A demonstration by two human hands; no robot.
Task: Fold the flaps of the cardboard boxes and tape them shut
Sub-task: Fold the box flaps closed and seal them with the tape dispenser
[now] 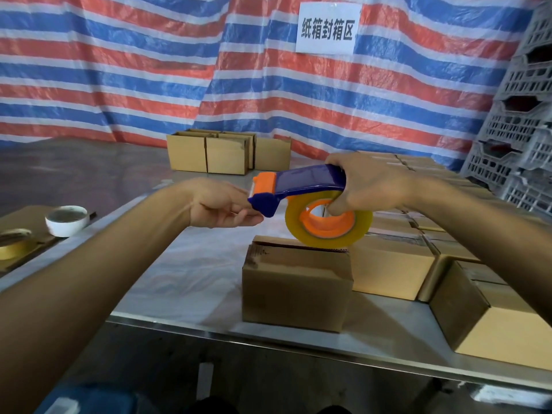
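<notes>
While our right hand [367,186] wraps around the rear of the tape dispenser [301,182], fingers hooked into the orange core of the roll [328,231], we hold the tool in the air just above the box [295,282], which sits near the front edge of the table [185,273]. Our left hand [221,204] reaches to the dispenser's orange cutter end with fingers mostly straight; we cannot tell whether it pinches the loose tape end or only touches the nose. The box's flaps look folded down, and we see no clear tape on them. We judge the box light, stiff at its corners but soft across the flaps, so it may slide on the smooth table when tape is dragged over it; pressing on the top beside the seam or bracing a side wall should steady it. The tape is thin, sticky and likely to curl back, so it is best taken by its very end. More boxes [391,264] crowd the table to the right.
</notes>
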